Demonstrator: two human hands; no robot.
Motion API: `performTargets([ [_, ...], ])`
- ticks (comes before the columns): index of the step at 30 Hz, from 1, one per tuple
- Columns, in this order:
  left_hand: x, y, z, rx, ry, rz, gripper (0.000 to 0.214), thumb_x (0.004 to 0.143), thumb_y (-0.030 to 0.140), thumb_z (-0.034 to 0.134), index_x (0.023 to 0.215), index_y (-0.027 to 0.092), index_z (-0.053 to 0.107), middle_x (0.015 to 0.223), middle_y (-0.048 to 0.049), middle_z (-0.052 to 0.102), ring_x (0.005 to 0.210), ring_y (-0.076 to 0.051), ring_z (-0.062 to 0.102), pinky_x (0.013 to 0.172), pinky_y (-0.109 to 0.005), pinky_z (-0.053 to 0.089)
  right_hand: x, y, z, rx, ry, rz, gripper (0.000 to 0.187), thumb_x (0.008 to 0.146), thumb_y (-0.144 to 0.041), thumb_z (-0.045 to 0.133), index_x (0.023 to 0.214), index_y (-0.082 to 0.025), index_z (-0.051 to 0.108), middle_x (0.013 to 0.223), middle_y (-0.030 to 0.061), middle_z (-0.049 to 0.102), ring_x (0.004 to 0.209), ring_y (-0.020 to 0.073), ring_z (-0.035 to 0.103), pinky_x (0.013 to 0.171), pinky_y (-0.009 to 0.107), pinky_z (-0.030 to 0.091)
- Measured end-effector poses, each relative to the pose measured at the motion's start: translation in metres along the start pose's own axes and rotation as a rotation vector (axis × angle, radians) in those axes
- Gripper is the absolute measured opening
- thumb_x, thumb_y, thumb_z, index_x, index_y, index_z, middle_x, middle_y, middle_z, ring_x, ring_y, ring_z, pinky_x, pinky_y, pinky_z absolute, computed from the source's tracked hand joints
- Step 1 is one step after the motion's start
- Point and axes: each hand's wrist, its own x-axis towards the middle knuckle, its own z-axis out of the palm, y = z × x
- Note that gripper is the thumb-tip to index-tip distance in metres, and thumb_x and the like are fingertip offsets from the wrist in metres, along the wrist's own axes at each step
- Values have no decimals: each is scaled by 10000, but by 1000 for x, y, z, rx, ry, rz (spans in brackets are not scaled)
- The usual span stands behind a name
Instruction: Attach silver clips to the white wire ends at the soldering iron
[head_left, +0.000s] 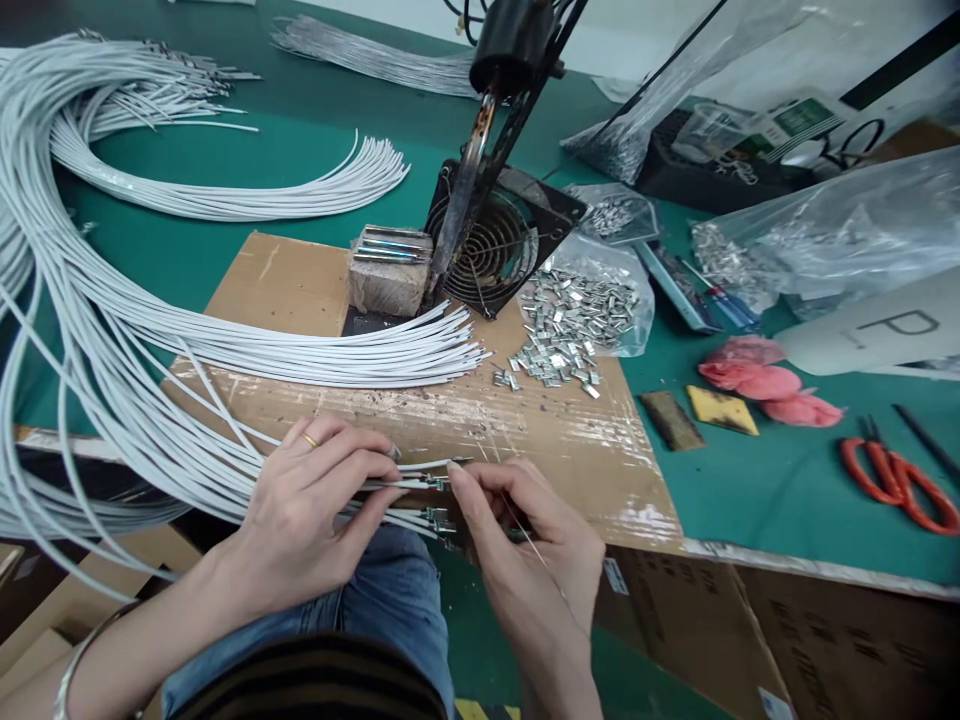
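Note:
My left hand is closed around several white wires near their ends, just over the front edge of the cardboard. Small metal terminals show on some of those ends. From the right, my right hand pinches with thumb and forefinger at the tip of one wire; the exact contact is partly hidden. A thin silvery strand, looking like solder wire, runs across the fingers of this hand. Behind both hands, a thick bundle of white wires lies on the cardboard sheet.
A soldering iron on a stand points down beside a metal-topped block and a black fan. Loose terminals are heaped on a plastic bag. Rightward lie sponges, a pink cloth and red-handled scissors.

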Motion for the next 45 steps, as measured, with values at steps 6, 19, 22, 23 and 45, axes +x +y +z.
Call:
performTargets([
  [6, 2, 5, -1, -38, 18, -86, 100, 904, 67, 694, 913, 162, 663, 941, -68, 740, 898, -201, 654, 827, -373, 445, 4, 5, -7, 8, 28, -1, 182, 939, -234, 682, 767, -232, 741, 690, -31, 647, 636, 125, 566, 575, 230, 443],
  [19, 12, 11, -10, -243, -90, -341, 98, 967, 127, 611, 914, 206, 635, 935, -16, 675, 951, -191, 603, 844, -333, 437, 7, 6, -11, -72, -56, -94, 142, 943, -202, 666, 819, -231, 728, 696, -34, 643, 609, 107, 560, 533, 205, 440],
  [22, 13, 11, -12, -268, -103, -369, 95, 976, 145, 603, 912, 209, 633, 940, -17, 667, 946, -194, 598, 840, -333, 442, 6, 6, -14, -48, -51, -72, 134, 940, -194, 672, 823, -235, 722, 687, -44, 616, 584, 100, 537, 516, 207, 431],
  [23, 13, 11, -12, -268, -105, -374, 93, 977, 147, 601, 916, 209, 633, 946, -18, 668, 949, -194, 598, 842, -334, 442, 5, 7, -15, -37, -56, -81, 139, 938, -183, 674, 817, -236, 715, 687, -46, 611, 583, 99, 531, 514, 207, 428],
  [45, 13, 9, -7, -234, -67, -369, 88, 968, 136, 612, 946, 216, 641, 956, -35, 685, 944, -213, 599, 834, -362, 463, 10, 17, -25, -362, -202, -750, 264, 873, 44, 694, 1082, -117, 702, 836, 99, 760, 729, 201, 639, 662, 360, 546],
])
